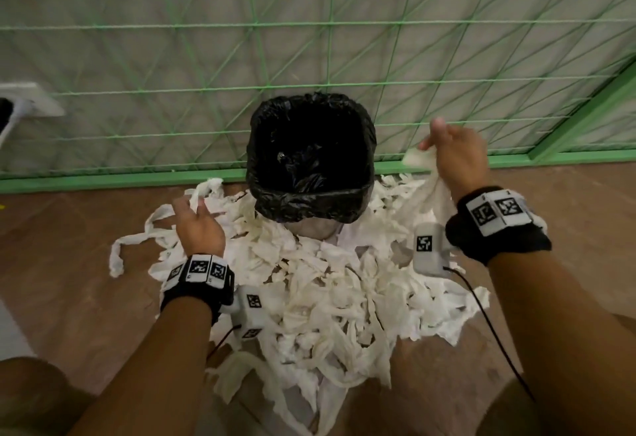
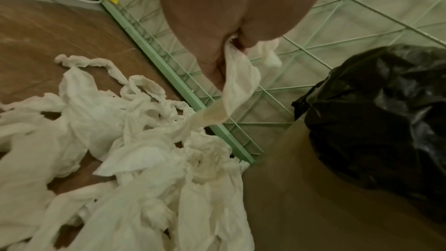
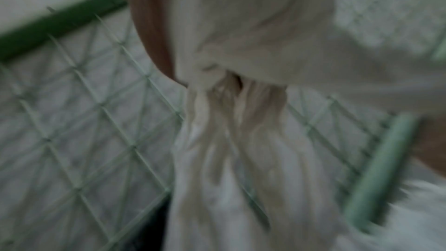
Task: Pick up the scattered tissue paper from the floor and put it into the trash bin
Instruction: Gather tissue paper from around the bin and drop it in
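A trash bin (image 1: 364, 191) lined with a black bag (image 2: 386, 121) stands against a green mesh fence. A big heap of torn white tissue paper (image 1: 327, 284) (image 2: 125, 159) surrounds its front and sides on the floor. My left hand (image 1: 192, 210) is low at the bin's left and pinches a long tissue strip (image 2: 239, 83) that trails down into the heap. My right hand (image 1: 444, 150) is raised at the bin's right, level with its rim, gripping a bunch of tissue (image 1: 418, 158) (image 3: 229, 140) that hangs down to the pile. The right wrist view is blurred.
A green wire mesh fence (image 1: 330, 57) with a green base rail (image 1: 120, 179) runs behind the bin. A white wall socket with a plug (image 1: 31, 100) sits far left. Black cables (image 1: 492, 332) hang from my wrist cameras. My knees frame the brown floor (image 1: 69, 246).
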Action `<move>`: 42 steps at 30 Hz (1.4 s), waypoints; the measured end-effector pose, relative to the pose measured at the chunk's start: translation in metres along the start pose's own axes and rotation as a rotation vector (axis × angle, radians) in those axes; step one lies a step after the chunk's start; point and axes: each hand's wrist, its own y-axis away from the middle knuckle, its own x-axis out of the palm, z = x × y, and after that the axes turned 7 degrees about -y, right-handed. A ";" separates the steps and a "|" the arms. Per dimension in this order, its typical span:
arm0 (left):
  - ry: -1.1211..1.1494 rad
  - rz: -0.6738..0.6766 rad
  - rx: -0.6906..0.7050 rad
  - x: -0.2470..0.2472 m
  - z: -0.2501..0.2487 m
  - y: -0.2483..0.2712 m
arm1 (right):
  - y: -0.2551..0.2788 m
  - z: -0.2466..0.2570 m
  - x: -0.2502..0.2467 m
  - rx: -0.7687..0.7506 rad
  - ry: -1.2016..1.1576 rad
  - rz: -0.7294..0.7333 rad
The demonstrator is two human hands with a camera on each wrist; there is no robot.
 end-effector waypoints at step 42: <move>-0.885 0.436 0.185 -0.006 0.038 0.020 | 0.135 -0.176 0.101 0.102 0.520 0.768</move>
